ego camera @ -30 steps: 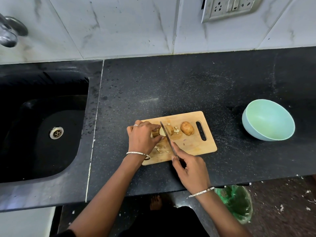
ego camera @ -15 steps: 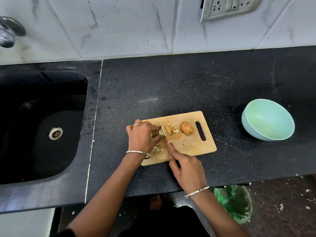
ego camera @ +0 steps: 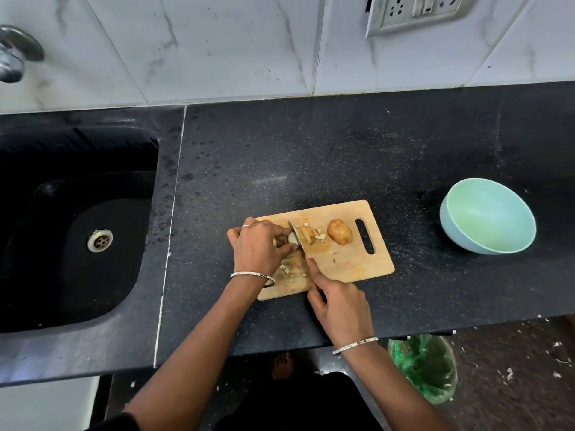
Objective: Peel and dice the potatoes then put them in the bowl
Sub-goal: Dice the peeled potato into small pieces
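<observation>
A wooden cutting board [ego camera: 351,265] lies on the black counter. My left hand [ego camera: 259,247] pins a partly cut potato [ego camera: 292,238] against the board; most of it is hidden under my fingers. My right hand [ego camera: 337,306] grips the handle of a knife [ego camera: 297,237], forefinger along the spine, and the blade stands in the potato. Cut slices [ego camera: 308,234] and small bits [ego camera: 320,236] lie right of the blade. A whole unpeeled potato [ego camera: 340,232] rests by the board's handle slot. The pale green bowl [ego camera: 460,231] stands empty at the right.
A black sink [ego camera: 71,231] with a metal drain fills the left, and a tap [ego camera: 14,57] sticks out above it. The counter's front edge runs just below my right hand. On the floor under the edge sits a green-lined bin [ego camera: 424,368]. A socket plate [ego camera: 420,14] is on the tiled wall.
The knife has shifted left across the potato, toward my left fingers, making further cuts. My right hand has drawn slightly nearer the board. The whole potato and bowl have stayed put.
</observation>
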`<state>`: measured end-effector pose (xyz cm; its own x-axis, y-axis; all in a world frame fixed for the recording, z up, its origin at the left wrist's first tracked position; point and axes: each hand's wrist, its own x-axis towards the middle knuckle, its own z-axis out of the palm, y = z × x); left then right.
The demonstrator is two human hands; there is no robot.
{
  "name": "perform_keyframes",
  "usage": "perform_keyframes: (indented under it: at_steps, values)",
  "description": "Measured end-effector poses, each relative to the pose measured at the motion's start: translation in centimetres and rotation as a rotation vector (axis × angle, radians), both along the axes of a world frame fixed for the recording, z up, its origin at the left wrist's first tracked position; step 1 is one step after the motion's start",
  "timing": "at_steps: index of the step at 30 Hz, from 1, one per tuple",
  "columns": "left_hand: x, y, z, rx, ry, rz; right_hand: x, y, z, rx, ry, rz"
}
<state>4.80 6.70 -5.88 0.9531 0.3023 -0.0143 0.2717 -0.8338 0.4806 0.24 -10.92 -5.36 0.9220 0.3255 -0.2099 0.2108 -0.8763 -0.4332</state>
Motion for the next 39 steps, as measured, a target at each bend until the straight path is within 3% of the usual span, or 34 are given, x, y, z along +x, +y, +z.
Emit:
perform_keyframes:
  at_steps: [3,8,24,32,39]
  values:
    - [0.0,0.0,0.1,-0.027,0.004,0.007,-1.2,-0.9,0.0,-0.004,-0.023,0.023]
    - [-0.1,0.0,0.1,-0.027,0.003,0.001,-1.8,-1.7,0.4,0.158,-0.122,-0.041]
    - [-0.3,0.4,0.1,-0.007,-0.015,0.011,-0.5,0.2,0.1,0.115,-0.056,0.01]
    - [-0.2,0.5,0.0,-0.033,-0.018,0.004,0.0,0.6,-1.2,0.241,-0.071,-0.014]
    - [-0.2,0.5,0.2,-0.002,-0.01,0.004,0.6,1.2,-0.6,0.095,-0.01,-0.005]
